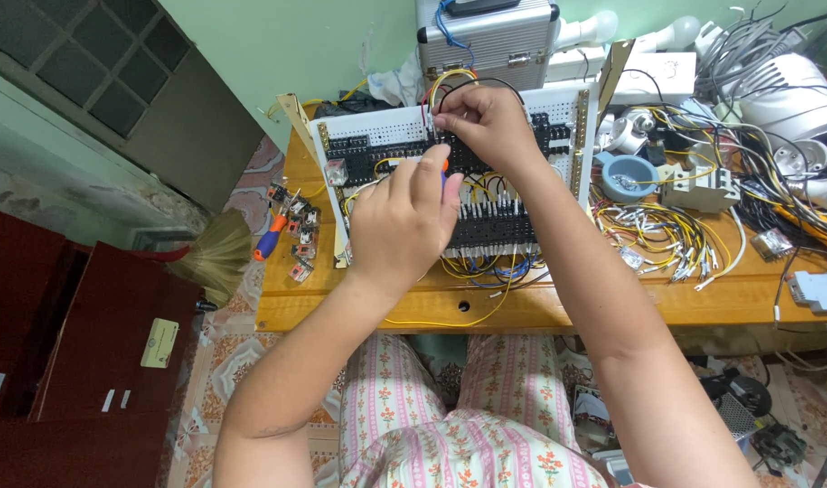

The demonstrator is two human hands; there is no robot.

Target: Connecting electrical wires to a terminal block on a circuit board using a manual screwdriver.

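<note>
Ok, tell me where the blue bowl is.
In the head view, the blue bowl sits on the wooden table, right of the white wiring board, beside a grey breaker block.

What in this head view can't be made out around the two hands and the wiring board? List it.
- Tool in the left hand: the fist hides all but an orange and blue bit.
- Wire end at the right hand: its fingers cover it.
- Board middle: hidden behind both hands.
- Grey part: cut off by the right edge.
- Loose wires: ends too small.
</note>
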